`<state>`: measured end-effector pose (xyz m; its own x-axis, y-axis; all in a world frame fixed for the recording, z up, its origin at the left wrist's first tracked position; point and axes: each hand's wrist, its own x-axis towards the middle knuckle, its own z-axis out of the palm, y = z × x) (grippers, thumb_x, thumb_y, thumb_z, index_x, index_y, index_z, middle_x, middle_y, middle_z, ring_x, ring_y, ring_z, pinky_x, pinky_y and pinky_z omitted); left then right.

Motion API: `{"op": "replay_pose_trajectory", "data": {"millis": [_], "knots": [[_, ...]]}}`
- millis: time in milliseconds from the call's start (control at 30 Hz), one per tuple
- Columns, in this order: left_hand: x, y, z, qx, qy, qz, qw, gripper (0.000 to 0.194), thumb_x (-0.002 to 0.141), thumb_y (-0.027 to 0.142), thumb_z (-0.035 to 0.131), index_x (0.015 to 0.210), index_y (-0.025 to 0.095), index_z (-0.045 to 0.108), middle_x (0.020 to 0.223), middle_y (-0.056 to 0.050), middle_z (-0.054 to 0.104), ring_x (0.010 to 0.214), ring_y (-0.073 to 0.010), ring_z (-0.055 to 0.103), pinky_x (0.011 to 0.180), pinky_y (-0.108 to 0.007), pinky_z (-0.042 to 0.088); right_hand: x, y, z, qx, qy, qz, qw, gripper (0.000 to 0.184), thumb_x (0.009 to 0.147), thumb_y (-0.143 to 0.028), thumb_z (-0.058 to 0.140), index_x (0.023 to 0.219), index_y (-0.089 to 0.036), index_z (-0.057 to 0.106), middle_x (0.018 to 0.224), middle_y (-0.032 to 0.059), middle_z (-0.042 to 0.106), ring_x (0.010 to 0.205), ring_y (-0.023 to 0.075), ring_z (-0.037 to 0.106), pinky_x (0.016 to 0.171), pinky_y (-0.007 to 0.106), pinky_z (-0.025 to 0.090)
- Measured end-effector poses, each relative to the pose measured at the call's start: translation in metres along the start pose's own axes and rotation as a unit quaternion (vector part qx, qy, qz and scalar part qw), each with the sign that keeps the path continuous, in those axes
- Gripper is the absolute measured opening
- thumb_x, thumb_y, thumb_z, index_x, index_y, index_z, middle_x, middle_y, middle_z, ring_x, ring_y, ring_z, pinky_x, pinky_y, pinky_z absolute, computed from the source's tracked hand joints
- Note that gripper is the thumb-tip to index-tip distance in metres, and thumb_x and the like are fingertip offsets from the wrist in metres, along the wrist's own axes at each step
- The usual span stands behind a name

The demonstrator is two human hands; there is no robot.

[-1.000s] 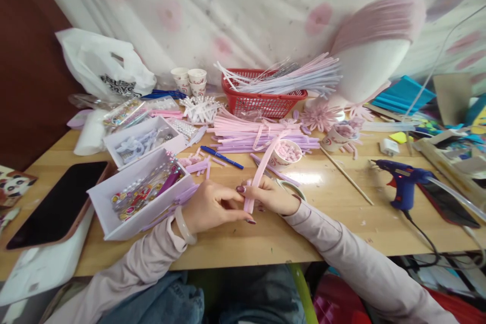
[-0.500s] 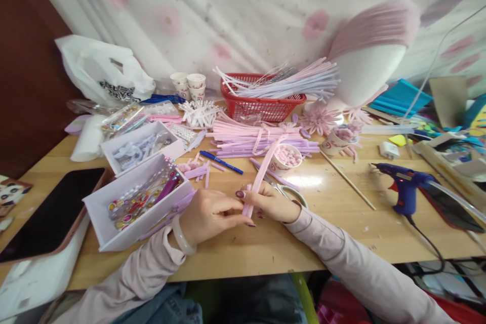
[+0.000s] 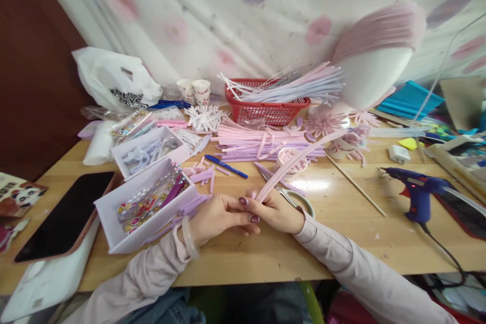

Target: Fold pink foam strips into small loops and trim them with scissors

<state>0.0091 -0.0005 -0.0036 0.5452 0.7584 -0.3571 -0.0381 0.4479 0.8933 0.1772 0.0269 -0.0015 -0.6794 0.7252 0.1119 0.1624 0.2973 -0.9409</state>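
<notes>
Pale pink pipe cleaners (image 3: 294, 162), a thin bundle, slant up and to the right from my hands. My right hand (image 3: 276, 212) is closed around their lower part, thumb on top. My left hand (image 3: 218, 218) meets it from the left, its thumb and fingers pinched at the lower ends, which the fingers mostly hide. Behind the bundle stands a paper cup of short pink pieces (image 3: 287, 154). Scissors (image 3: 304, 202) with pale handles lie beside my right hand, partly covered by it. Farther back is a stack of pink and purple pipe cleaners (image 3: 246, 142).
To the left are a white box of beads and trinkets (image 3: 110, 225) and a phone (image 3: 64, 217). A blue pen (image 3: 228, 166) lies mid-table. A red basket (image 3: 266, 111) stands at the back. On the right are a wooden stick (image 3: 357, 185) and a corded glue gun (image 3: 417, 192).
The pink pipe cleaners have tipped from nearly upright to a lower slant toward the right. Both hands have stayed together at their lower ends. The whole view has shifted slightly.
</notes>
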Motion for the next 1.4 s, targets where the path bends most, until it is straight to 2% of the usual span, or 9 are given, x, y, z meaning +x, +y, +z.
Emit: {"op": "replay_pose_trajectory", "data": {"millis": [233, 367, 567, 700, 833, 1000, 1233, 1333, 1400], "knots": [[0.0003, 0.0006, 0.0018, 0.026, -0.011, 0.009, 1.000, 0.018, 0.069, 0.029, 0.071, 0.074, 0.011, 0.072, 0.064, -0.005, 0.071, 0.063, -0.0144, 0.066, 0.062, -0.024, 0.053, 0.0010, 0.0005, -0.0032, -0.014, -0.037, 0.025, 0.999, 0.041, 0.085, -0.040, 0.051, 0.055, -0.016, 0.039, 0.047, -0.0061, 0.037, 0.044, 0.0047, 0.033, 0.039, 0.018, 0.023], [-0.0002, 0.0017, 0.0044, 0.015, -0.016, -0.011, 1.000, 0.019, 0.067, 0.029, 0.071, 0.074, 0.011, 0.071, 0.062, -0.004, 0.070, 0.061, -0.0149, 0.066, 0.063, -0.026, 0.053, 0.0017, -0.0008, -0.0020, 0.001, -0.048, 0.026, 0.999, 0.046, 0.089, -0.042, 0.044, 0.053, -0.014, 0.045, 0.046, -0.0037, 0.043, 0.044, 0.0052, 0.037, 0.041, 0.018, 0.028], [-0.0031, 0.0041, 0.0052, 0.085, -0.021, 0.008, 0.996, 0.021, 0.069, 0.029, 0.069, 0.078, 0.010, 0.071, 0.073, -0.008, 0.073, 0.070, -0.0179, 0.068, 0.069, -0.028, 0.053, 0.0024, -0.0031, -0.0014, 0.038, -0.036, 0.058, 0.997, 0.050, 0.092, -0.044, 0.038, 0.055, -0.012, 0.051, 0.048, -0.0012, 0.050, 0.045, 0.0061, 0.044, 0.044, 0.018, 0.034], [-0.0038, 0.0036, 0.0040, 0.159, 0.010, 0.032, 0.987, 0.023, 0.065, 0.026, 0.072, 0.085, 0.013, 0.072, 0.084, -0.007, 0.074, 0.081, -0.0208, 0.068, 0.074, -0.028, 0.052, 0.0033, -0.0026, -0.0019, 0.062, -0.022, 0.065, 0.996, 0.050, 0.090, -0.043, 0.042, 0.052, -0.013, 0.048, 0.047, -0.0024, 0.048, 0.044, 0.0051, 0.041, 0.043, 0.017, 0.034], [-0.0038, 0.0023, 0.0026, 0.215, 0.025, 0.067, 0.974, 0.018, 0.069, 0.027, 0.069, 0.082, 0.015, 0.074, 0.084, -0.004, 0.074, 0.079, -0.0185, 0.067, 0.071, -0.023, 0.050, 0.0039, -0.0014, -0.0012, 0.094, -0.036, 0.086, 0.991, 0.050, 0.090, -0.045, 0.042, 0.052, -0.012, 0.050, 0.048, -0.0017, 0.050, 0.044, 0.0055, 0.043, 0.043, 0.018, 0.034], [-0.0067, 0.0045, 0.0026, 0.335, 0.034, 0.131, 0.932, 0.015, 0.069, 0.031, 0.071, 0.071, 0.016, 0.074, 0.060, 0.001, 0.069, 0.051, -0.0090, 0.055, 0.048, -0.017, 0.039, 0.0042, 0.0010, 0.0001, 0.121, -0.052, 0.084, 0.988, 0.048, 0.089, -0.045, 0.044, 0.053, -0.013, 0.050, 0.048, -0.0027, 0.048, 0.045, 0.0054, 0.040, 0.043, 0.019, 0.032], [-0.0055, 0.0032, 0.0012, 0.395, 0.073, 0.279, 0.872, 0.013, 0.066, 0.026, 0.074, 0.062, 0.015, 0.071, 0.049, 0.003, 0.063, 0.042, -0.0053, 0.044, 0.045, -0.016, 0.035, 0.0057, -0.0008, 0.0010, 0.148, -0.053, 0.069, 0.985, 0.045, 0.087, -0.043, 0.047, 0.054, -0.013, 0.050, 0.049, -0.0040, 0.044, 0.046, 0.0052, 0.036, 0.043, 0.019, 0.030], [-0.0050, 0.0012, 0.0001, 0.394, 0.084, 0.297, 0.866, 0.016, 0.064, 0.030, 0.075, 0.059, 0.015, 0.070, 0.047, 0.003, 0.062, 0.041, -0.0059, 0.045, 0.043, -0.016, 0.035, 0.0059, -0.0008, 0.0008, 0.149, -0.053, 0.065, 0.985, 0.043, 0.087, -0.042, 0.048, 0.055, -0.012, 0.051, 0.050, -0.0037, 0.045, 0.047, 0.0053, 0.037, 0.043, 0.019, 0.029], [-0.0059, 0.0013, 0.0003, 0.382, 0.087, 0.281, 0.876, 0.016, 0.064, 0.030, 0.075, 0.059, 0.016, 0.070, 0.049, 0.002, 0.064, 0.042, -0.0065, 0.048, 0.044, -0.016, 0.037, 0.0055, -0.0001, 0.0005, 0.142, -0.049, 0.067, 0.986, 0.044, 0.088, -0.041, 0.047, 0.054, -0.012, 0.050, 0.048, -0.0045, 0.043, 0.045, 0.0047, 0.035, 0.042, 0.019, 0.028]]}}
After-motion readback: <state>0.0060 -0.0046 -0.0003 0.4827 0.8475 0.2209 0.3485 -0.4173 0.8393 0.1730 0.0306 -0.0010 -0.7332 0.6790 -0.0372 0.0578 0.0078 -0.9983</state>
